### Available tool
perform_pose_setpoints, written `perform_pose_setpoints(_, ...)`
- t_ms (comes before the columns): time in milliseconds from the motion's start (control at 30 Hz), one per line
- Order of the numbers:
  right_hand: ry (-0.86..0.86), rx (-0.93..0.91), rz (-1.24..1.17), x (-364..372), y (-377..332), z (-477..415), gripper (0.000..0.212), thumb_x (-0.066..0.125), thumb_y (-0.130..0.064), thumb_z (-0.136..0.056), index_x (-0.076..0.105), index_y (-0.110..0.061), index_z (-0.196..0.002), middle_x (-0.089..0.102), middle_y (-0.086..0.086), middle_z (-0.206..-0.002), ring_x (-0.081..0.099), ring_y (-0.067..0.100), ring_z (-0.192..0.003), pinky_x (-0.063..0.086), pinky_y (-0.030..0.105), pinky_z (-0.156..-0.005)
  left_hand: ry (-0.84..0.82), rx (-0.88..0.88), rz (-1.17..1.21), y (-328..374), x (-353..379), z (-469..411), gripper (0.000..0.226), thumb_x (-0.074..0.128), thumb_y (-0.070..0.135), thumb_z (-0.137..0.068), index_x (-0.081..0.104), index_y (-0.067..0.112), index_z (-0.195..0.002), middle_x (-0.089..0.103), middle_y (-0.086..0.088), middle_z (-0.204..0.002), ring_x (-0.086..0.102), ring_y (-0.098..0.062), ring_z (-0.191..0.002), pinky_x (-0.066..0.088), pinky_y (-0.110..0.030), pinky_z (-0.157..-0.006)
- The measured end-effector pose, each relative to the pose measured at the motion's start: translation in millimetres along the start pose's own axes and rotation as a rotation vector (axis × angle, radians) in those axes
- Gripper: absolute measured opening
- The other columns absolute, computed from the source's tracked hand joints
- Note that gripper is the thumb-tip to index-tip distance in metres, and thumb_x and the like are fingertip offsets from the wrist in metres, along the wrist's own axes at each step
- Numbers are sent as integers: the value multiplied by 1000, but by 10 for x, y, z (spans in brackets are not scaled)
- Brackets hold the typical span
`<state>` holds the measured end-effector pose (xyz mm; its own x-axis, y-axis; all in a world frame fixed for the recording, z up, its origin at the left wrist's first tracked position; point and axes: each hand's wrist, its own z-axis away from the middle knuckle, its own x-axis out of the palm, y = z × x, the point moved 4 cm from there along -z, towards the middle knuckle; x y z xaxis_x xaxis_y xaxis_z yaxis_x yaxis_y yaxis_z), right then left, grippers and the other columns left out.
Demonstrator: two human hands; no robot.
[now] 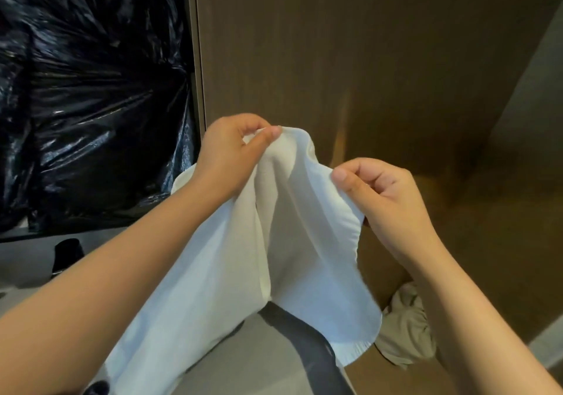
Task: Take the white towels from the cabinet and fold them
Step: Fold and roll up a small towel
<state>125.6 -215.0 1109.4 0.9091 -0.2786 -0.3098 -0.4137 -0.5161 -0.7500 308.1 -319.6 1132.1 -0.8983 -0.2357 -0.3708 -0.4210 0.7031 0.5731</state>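
Note:
A white towel (274, 257) hangs in the air in front of me, drooping in long folds toward the floor. My left hand (231, 153) pinches its top edge between thumb and fingers at the upper left. My right hand (387, 199) pinches the edge a little lower on the right. The cloth sags in a curve between the two hands. Behind them stands the brown wooden cabinet (365, 59), with its inner floor at the right. A crumpled pale cloth (405, 330) lies low in the cabinet, partly hidden by the towel and my right forearm.
A shiny black plastic sheet (91, 89) covers the area left of the cabinet's side panel. A small black object (68, 256) stands on the grey surface below it. A dark grey strap or band (304, 343) runs across the floor under the towel.

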Motion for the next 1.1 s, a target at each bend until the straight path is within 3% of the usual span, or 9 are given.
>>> perform_pose_setpoints(133, 58, 69, 33, -3, 185, -4, 25, 59, -34, -95, 73, -19, -82, 69, -2, -76, 65, 17, -76, 56, 27, -65, -117, -62, -31, -213, 212, 98, 15, 61, 29, -92, 73, 20, -88, 63, 20, -79, 57, 6, -77, 41, -14, -70)
perform_pose_setpoints(233, 52, 227, 94, 107, 595, 160, 18, 60, -29, -95, 71, -18, -87, 68, 2, -79, 65, 20, -77, 56, 37, -70, -232, -221, -165, -641, 393, 492, 28, 63, 31, -92, 68, 14, -113, 61, 2, -108, 57, -12, -101, 36, -19, -78)
perform_pose_setpoints(367, -22, 393, 62, 343, 1031, 462, 9, 59, -23, -96, 67, -26, -96, 66, -12, -75, 64, 5, -70, 51, 17, -58, -289, -487, -224, -1106, 413, 1112, 55, 66, 38, -89, 51, 11, -134, 46, -10, -134, 51, -23, -117, 34, -22, -91)
perform_pose_setpoints(467, -62, 419, 19, 470, 1133, 580, 14, 55, -21, -98, 68, -23, -94, 66, -14, -74, 61, -1, -61, 43, 9, -50, -248, -632, -207, -1269, 300, 1455, 57, 71, 33, -85, 50, 10, -132, 53, -7, -123, 50, -25, -115, 36, -24, -83)
perform_pose_setpoints(633, -153, 444, 45, 662, 1156, 651, 21, 53, -15, -99, 71, -17, -88, 63, -7, -58, 54, 6, -49, 43, 16, -49, -119, -1012, 12, -1376, 101, 1894, 48, 78, 35, -78, 46, 20, -111, 55, 4, -84, 56, -12, -67, 41, -16, -43)
perform_pose_setpoints(733, -194, 479, -6, 769, 1141, 689, 21, 54, -14, -98, 72, -14, -88, 66, 1, -60, 59, 10, -53, 46, 18, -53, -75, -1153, 435, -1412, 86, 2086, 34, 71, 18, -86, 60, -13, -96, 66, -25, -84, 62, -30, -77, 54, -37, -71)
perform_pose_setpoints(800, -235, 502, -56, 841, 1135, 710, 17, 57, -13, -97, 73, -12, -91, 70, 4, -67, 65, 16, -62, 49, 20, -57, -37, -1174, 537, -1403, 49, 2156, 25, 64, 9, -90, 65, -14, -100, 68, -31, -97, 65, -33, -84, 53, -48, -87)
perform_pose_setpoints(967, -397, 559, -167, 957, 1138, 755, 13, 69, -13, -88, 71, -16, -101, 77, 2, -89, 72, 20, -88, 52, 20, -69, 16, -1155, 499, -1405, -31, 2129, 14, 56, 2, -94, 67, -1, -100, 72, -21, -100, 69, -34, -94, 57, -39, -80)
perform_pose_setpoints(1100, -381, 448, -124, 948, 1083, 717, 21, 60, -10, -95, 75, -19, -86, 75, 3, -78, 69, 17, -75, 49, 18, -65, -17, -1124, 526, -1295, -4, 2068, 15, 50, 6, -98, 65, 6, -99, 72, -16, -100, 70, -28, -92, 57, -32, -76)
